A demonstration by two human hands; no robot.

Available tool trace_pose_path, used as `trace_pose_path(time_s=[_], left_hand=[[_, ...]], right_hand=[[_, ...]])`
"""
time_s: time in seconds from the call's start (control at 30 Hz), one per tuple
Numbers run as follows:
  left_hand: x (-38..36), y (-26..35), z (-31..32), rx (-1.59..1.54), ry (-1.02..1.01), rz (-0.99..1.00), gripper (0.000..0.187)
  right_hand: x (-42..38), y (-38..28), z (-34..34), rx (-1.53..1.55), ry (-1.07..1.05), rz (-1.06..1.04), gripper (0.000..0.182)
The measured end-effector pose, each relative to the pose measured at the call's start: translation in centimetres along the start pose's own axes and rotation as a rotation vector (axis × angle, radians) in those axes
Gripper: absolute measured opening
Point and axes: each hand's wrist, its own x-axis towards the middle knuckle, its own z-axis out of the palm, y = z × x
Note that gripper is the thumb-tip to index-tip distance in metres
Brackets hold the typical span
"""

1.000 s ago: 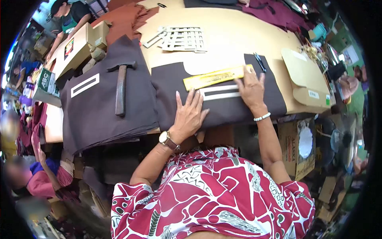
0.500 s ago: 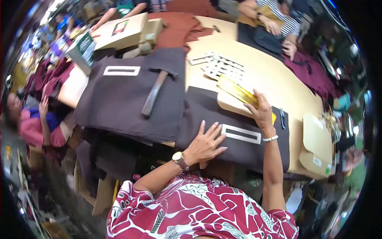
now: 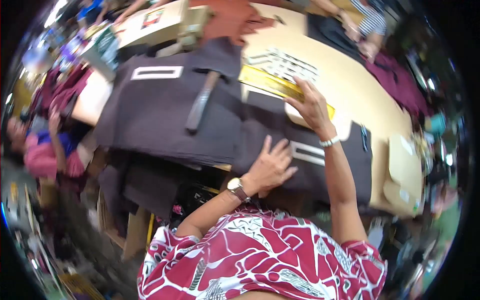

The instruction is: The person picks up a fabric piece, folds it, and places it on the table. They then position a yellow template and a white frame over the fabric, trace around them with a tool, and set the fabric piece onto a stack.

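Note:
My left hand (image 3: 272, 167) lies with fingers spread on folded dark cloth (image 3: 345, 175), touching beside a white rectangular frame-shaped piece (image 3: 309, 153). My right hand (image 3: 314, 107) grips a yellow see-through ruler (image 3: 265, 80) between thumb and fingers, over the cloth's far edge. Under the ruler is a tan card piece (image 3: 296, 115), partly hidden by the hand. To the left, a hammer (image 3: 202, 102) with a worn handle rests on a stack of dark cloth (image 3: 150, 117), its head blurred. Another white frame-shaped piece (image 3: 157, 72) lies on that stack.
White strips with dark slots (image 3: 290, 62) lie beyond the ruler. Small snips (image 3: 364, 137) sit on the cloth's right side, near a tan folder (image 3: 404, 170). A cardboard box (image 3: 155, 25) and rust cloth (image 3: 225, 25) are at the back. Co-workers' hands (image 3: 352, 32) work across the table.
My right hand has moved the ruler left and farther away across the cloth, uncovering more of the tan card. My left hand stays on the cloth. The whole view has shifted slightly.

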Motion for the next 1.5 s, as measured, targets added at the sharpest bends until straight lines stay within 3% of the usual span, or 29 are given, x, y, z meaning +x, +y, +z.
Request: trace_pose_path(time_s=[0.13,0.33,0.47,0.6,0.67,0.8,0.93,0.97,1.1,1.2,1.27,1.3,1.5], left_hand=[[0.9,0.9,-0.9,-0.183,-0.109,-0.145,0.030],[-0.2,-1.2,-2.3,0.186,0.029,-0.418,0.056],[-0.8,-2.3,-1.5,0.281,-0.081,-0.511,0.057],[-1.0,-2.5,-1.3,0.312,-0.133,-0.522,0.058],[-0.8,-2.2,-1.5,0.322,-0.146,-0.541,0.057],[-1.0,-1.9,-1.8,0.322,-0.157,-0.569,0.055],[-1.3,-2.0,-1.6,0.278,-0.045,-0.595,0.051],[-1.2,-1.8,-1.6,0.302,-0.045,-0.603,0.051],[-1.2,-1.9,-1.3,0.382,-0.114,-0.604,0.049],[-1.1,-2.0,-1.6,0.361,-0.124,-0.598,0.049],[-1.0,-2.0,-1.7,0.346,-0.091,-0.576,0.050],[-0.9,-2.0,-1.8,0.330,-0.082,-0.576,0.050],[-1.6,-2.3,-1.8,0.225,0.011,-0.532,0.050]], right_hand=[[-4.8,3.8,-3.4,-0.202,-0.023,0.250,0.056],[-13.5,7.1,-11.8,-0.574,0.337,0.658,0.057],[-17.8,9.8,-14.7,-0.805,0.237,0.918,0.054],[-18.7,13.7,-14.1,-0.844,0.219,0.896,0.045],[-17.7,13.5,-13.4,-0.845,0.258,0.778,0.039],[-17.1,12.7,-10.4,-0.728,0.091,0.727,0.026],[-18.1,14.6,-9.2,-0.540,0.230,0.746,0.016],[-17.9,14.6,-9.9,-0.445,0.285,0.713,0.015],[-18.3,15.8,-12.5,-0.569,0.475,0.660,0.014],[-21.5,18.5,-12.8,-0.655,0.253,0.813,0.014],[-21.2,17.4,-12.9,-0.661,0.233,0.837,0.013],[-21.4,17.2,-12.8,-0.673,0.286,0.750,0.016],[-21.4,16.6,-13.2,-0.604,0.179,0.955,0.030]])
